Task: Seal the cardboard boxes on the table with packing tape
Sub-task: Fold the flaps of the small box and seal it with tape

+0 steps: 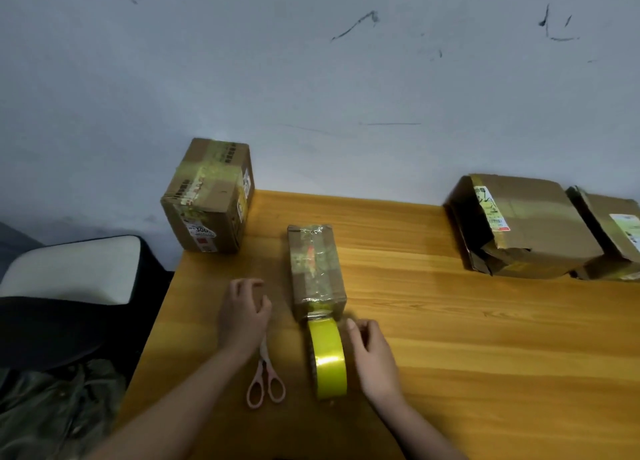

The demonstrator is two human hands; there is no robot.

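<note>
The tape roll (327,359) stands against the small box's (317,272) near end (strip seemingly uncut); both the left hand (244,316) and right hand (375,359) hover loosely open, scissors (266,380) between, probably for cutting.

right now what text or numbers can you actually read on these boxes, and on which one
"300": white label on the front of the tall brown cardboard box at the table's far left corner.
Small taped cardboard box: no legible text.
Labels on the two opened cardboard boxes at right: too blurred to read.
</note>
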